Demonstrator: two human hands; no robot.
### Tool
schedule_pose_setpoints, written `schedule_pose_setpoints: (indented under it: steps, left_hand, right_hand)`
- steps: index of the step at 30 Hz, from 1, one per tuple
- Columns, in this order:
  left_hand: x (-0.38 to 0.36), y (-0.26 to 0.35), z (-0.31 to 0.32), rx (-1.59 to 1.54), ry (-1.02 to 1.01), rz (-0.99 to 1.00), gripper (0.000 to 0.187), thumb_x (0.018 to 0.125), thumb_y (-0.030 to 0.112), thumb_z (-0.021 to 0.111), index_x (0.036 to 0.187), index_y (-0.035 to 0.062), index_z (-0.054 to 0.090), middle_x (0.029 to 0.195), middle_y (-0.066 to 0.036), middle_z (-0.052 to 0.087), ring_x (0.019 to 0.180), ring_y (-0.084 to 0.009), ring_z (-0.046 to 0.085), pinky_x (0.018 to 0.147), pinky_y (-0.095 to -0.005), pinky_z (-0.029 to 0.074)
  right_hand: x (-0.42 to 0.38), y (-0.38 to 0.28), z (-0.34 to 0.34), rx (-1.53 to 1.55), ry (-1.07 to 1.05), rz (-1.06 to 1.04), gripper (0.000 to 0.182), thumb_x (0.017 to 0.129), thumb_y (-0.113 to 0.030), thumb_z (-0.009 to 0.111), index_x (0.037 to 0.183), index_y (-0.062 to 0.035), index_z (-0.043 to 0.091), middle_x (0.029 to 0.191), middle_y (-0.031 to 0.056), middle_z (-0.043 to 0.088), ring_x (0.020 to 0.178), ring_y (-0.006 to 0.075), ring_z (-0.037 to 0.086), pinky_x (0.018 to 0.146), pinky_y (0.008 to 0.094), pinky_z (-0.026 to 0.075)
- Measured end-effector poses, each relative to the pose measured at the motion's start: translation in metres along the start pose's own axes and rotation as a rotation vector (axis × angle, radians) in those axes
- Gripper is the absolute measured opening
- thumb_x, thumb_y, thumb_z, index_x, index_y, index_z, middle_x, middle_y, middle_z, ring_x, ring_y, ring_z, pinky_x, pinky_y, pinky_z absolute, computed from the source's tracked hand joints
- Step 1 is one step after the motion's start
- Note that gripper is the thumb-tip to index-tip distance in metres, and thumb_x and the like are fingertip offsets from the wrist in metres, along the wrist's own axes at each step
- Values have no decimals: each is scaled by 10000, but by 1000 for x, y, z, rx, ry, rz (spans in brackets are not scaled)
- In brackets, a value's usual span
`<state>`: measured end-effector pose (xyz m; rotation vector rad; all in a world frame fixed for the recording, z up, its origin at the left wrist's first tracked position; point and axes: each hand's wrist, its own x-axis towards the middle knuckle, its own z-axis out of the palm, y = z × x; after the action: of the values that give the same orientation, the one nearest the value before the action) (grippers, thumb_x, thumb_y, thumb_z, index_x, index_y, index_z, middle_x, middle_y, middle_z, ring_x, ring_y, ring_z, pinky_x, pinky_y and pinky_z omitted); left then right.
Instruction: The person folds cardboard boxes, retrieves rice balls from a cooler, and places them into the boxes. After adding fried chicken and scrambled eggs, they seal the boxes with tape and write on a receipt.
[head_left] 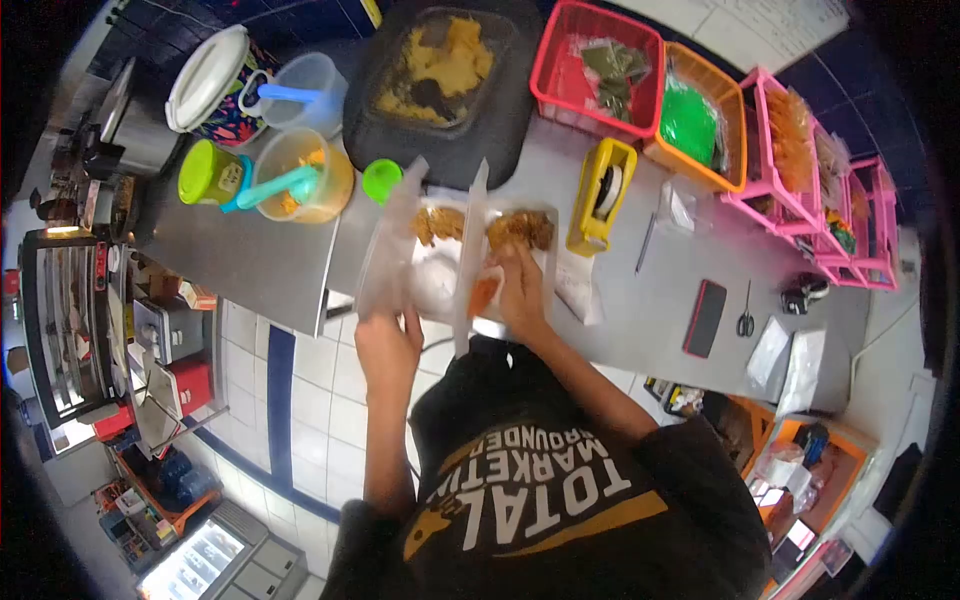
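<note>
Two white paper boxes stand side by side on the steel counter with their lids raised. The left box [446, 262] holds fried chicken [438, 226] and a white wrapped bundle [434, 283]. My left hand [388, 345] is closed on the near edge of its lid [385, 255]. In the right box [550, 262] lies a browned piece of fried chicken [530, 230], beside an orange-red sachet [484, 293]. My right hand [520, 292] reaches into this box, its fingers pressed together at the chicken's near edge; the fingertips are partly hidden.
Behind the boxes is a tray [440, 75] of yellowish food. Tubs [325, 195] with utensils stand left. To the right are a yellow tape dispenser [592, 235], red basket [598, 120], orange basket [735, 165], pink rack [770, 215], phone [705, 318] and scissors [746, 322].
</note>
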<state>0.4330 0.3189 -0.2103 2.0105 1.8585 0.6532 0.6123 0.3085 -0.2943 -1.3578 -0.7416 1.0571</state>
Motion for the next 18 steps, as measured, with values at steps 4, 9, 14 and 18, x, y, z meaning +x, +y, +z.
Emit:
schedule_pose_setpoints:
  steps: [4, 9, 14, 18]
  left_hand:
    - [35, -2, -41, -172, 146, 1, 186, 877, 99, 646, 1005, -35, 664, 805, -196, 697, 715, -262, 717, 656, -342, 557]
    - [189, -52, -23, -542, -2, 31, 508, 1014, 361, 447, 1288, -57, 541, 1270, -257, 587, 1219, -332, 554, 1036, -358, 397]
    - [309, -51, 38, -467, -273, -27, 704, 1023, 495, 318, 1412, -87, 396, 1474, -241, 401, 1391, -315, 353, 1142, -359, 240]
    - [368, -80, 87, -697, -380, -247, 686, 1025, 473, 336, 1393, -99, 419, 1429, -187, 468, 1315, -290, 433, 1106, -350, 291]
  right_hand:
    - [38, -26, -22, -279, 50, -228, 263, 1038, -170, 409, 961, 13, 581, 934, 75, 625, 869, 154, 577, 855, 299, 460]
    - [140, -54, -25, -369, 135, -287, 383, 1011, -276, 448, 1090, 74, 583, 1001, 238, 663, 960, 326, 648, 855, 395, 484]
    - [202, -47, 2, -476, 23, 304, 651, 1026, -492, 324, 1415, 17, 439, 1421, 183, 497, 1301, 309, 464, 1085, 371, 336]
    - [239, 12, 0, -125, 51, 366, 651, 1033, -471, 297, 1463, 14, 354, 1486, 153, 422, 1357, 273, 395, 1126, 363, 273]
